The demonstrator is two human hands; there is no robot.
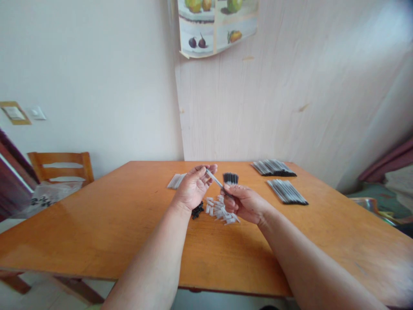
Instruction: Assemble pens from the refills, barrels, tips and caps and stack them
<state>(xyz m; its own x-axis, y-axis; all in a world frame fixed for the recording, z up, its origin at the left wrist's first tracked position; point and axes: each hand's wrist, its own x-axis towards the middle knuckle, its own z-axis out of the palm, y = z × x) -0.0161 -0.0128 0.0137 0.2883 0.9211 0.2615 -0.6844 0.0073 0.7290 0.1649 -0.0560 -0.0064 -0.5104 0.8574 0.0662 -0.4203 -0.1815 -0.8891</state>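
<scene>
Above the middle of the table, a slim pen (214, 177) with a pale, see-through barrel slants between my two hands. My left hand (192, 187) pinches its upper end between thumb and forefinger, the other fingers loosely curled. Around its lower, darker end the fingers of my right hand (242, 201) are closed, hiding part of it. Below the hands lies a loose pile of white, cap-like plastic pieces (222, 212), next to small black pieces (197, 211) partly behind my left wrist. Clear tubes (175, 181) lie beyond my left hand, and black-filled thin sticks (230, 178) behind the pen.
Two rows of black-ended pens, a far one (274, 167) and a nearer one (287, 192), lie on the right of the wooden table (129, 232). A wooden chair (61, 165) at left bears a clear plastic bag (54, 193) with black pieces. A wall stands behind the table.
</scene>
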